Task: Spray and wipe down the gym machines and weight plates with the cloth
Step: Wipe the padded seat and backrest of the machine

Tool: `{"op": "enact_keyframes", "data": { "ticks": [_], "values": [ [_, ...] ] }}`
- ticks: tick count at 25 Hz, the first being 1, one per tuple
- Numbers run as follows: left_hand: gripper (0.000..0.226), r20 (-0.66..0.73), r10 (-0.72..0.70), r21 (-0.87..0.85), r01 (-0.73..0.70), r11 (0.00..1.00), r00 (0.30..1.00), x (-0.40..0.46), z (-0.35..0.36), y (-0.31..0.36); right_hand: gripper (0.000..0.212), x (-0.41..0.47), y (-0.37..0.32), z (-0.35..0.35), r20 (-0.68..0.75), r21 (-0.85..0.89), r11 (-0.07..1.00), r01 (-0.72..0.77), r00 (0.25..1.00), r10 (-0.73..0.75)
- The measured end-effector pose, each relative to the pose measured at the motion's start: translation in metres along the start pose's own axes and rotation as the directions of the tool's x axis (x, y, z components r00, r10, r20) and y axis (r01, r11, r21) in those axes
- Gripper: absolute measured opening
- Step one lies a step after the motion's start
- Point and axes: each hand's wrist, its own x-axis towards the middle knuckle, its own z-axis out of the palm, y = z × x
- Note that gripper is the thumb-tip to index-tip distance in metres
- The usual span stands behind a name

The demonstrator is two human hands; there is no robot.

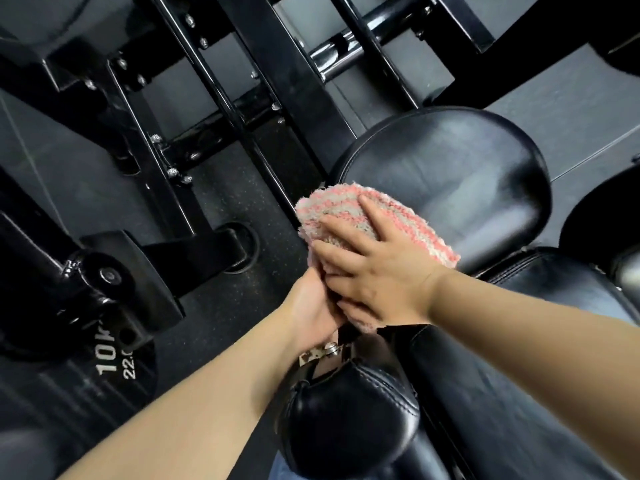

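Black steel fills the left of our view: a weight plate [104, 362] marked "10K" in white lies low at the left edge, slid onto a thick peg, with the machine frame [221, 109] running in bolted beams up and away from it over the dark speckled rubber floor [221, 202].

Moving toward the middle, our left hand [313, 311] reaches forward from the lower left. Its fingers are curled round the near edge of the cloth [349, 211], gripping it where the fabric bunches at the lower corner; the fingertips themselves are hidden under the other hand. Just below this hand sits a small metal bracket [327, 351] with a bolt, and beneath that a rounded black padded roller [349, 420].

The cloth, a fluffy pink-and-beige striped towel, lies on the near left edge of the round black leather seat pad [460, 168], hanging slightly over its rim.

Further right, our right hand [377, 275] rests on top of the cloth, fingers straight and spread, palm pressing the fabric flat onto the pad; it overlaps the left hand's knuckles. To the right of it a long stitched black pad [519, 358] runs down toward us, and another dark pad shows at the far right edge.
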Motion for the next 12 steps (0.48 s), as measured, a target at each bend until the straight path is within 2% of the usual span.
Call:
{"op": "enact_keyframes", "data": {
  "ticks": [2,5,7,10,12],
  "values": [
    [0.05,-0.019,-0.029,0.017,0.029,0.999,0.999,0.007,0.005,0.001,0.046,0.006,0.005,0.001,-0.045,0.002,1.0,0.005,0.999,-0.005],
    [0.052,-0.001,-0.133,-0.003,0.133,0.991,0.991,0.012,0.009,0.001,0.052,0.001,0.0,0.002,-0.111,0.042,0.989,-0.144,0.983,0.148],
    [0.05,0.013,-0.151,-0.047,0.152,0.987,0.988,0.01,0.014,0.005,0.055,0.001,-0.007,0.001,-0.136,0.054,0.971,-0.234,0.961,0.239],
    [0.046,0.015,-0.036,-0.116,0.038,0.993,0.999,0.014,0.017,0.018,0.056,0.007,-0.001,-0.005,-0.123,0.042,0.964,-0.264,0.956,0.267],
    [0.045,-0.003,0.048,-0.072,-0.048,0.996,0.999,0.02,0.014,0.034,0.057,0.012,0.01,-0.008,-0.114,0.038,0.966,-0.257,0.959,0.26]
  ]
}}
